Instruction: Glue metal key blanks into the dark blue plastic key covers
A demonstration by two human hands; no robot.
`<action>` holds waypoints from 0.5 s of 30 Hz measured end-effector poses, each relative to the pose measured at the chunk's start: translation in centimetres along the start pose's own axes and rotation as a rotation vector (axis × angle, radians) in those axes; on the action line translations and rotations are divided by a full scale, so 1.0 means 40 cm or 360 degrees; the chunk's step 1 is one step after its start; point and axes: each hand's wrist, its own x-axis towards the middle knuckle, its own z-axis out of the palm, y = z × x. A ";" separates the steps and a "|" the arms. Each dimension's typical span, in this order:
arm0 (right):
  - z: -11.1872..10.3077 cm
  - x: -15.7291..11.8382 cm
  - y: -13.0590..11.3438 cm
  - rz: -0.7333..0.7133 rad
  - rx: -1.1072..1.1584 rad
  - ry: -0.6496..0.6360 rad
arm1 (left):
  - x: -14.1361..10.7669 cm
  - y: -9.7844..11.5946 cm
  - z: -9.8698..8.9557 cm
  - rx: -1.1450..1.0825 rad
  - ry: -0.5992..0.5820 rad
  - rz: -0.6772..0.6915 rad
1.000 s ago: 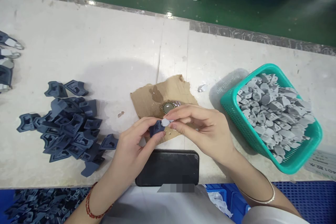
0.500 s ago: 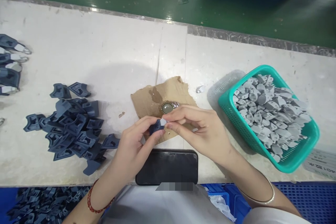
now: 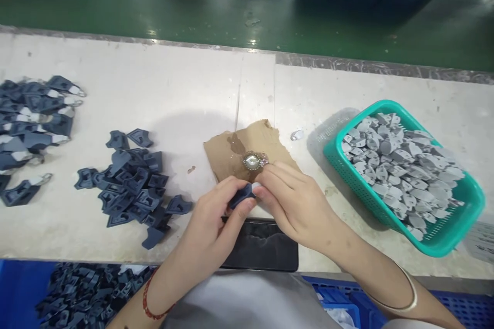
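Pinched in my left hand is a dark blue plastic piece, held just above the near edge of the brown cardboard. My right hand has its fingers closed on a small light grey piece that meets the blue piece's right end. The fingertips hide much of both pieces. On the cardboard beyond my fingers lies a small round metallic dish with a beaded rim. A black phone lies below my hands, partly covered by them.
A pile of blue pieces lies left, with joined blue-and-grey pieces farther left. The green basket at right holds many grey pieces. Blue bins stand below the table edge. One small grey piece lies beyond the cardboard.
The view has shifted, showing more joined pieces at the left. My right fingers now cover more of the grey piece; both hands keep their hold.
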 end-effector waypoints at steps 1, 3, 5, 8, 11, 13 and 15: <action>0.000 -0.001 -0.005 -0.0017 -0.0024 0.0025 | -0.003 0.001 -0.002 0.0007 -0.0009 0.0039; -0.003 -0.003 -0.015 -0.0045 -0.0043 0.0056 | -0.012 0.007 -0.008 0.0028 -0.0050 0.0113; -0.005 -0.003 -0.022 -0.0064 -0.0010 0.0063 | -0.025 0.018 -0.017 0.0054 -0.0096 0.0128; -0.014 0.001 -0.026 -0.0080 0.0199 -0.0017 | -0.043 0.045 -0.042 0.0141 -0.0173 0.0015; -0.044 0.000 -0.017 0.0000 0.0475 -0.0085 | -0.057 0.057 -0.112 0.0305 -0.0018 0.0002; -0.081 -0.010 0.002 0.0199 0.0421 0.0075 | -0.067 0.034 -0.192 0.0480 0.0392 0.0016; -0.128 -0.026 0.032 0.0452 0.0153 0.0321 | -0.079 -0.022 -0.286 0.0641 0.0850 0.0020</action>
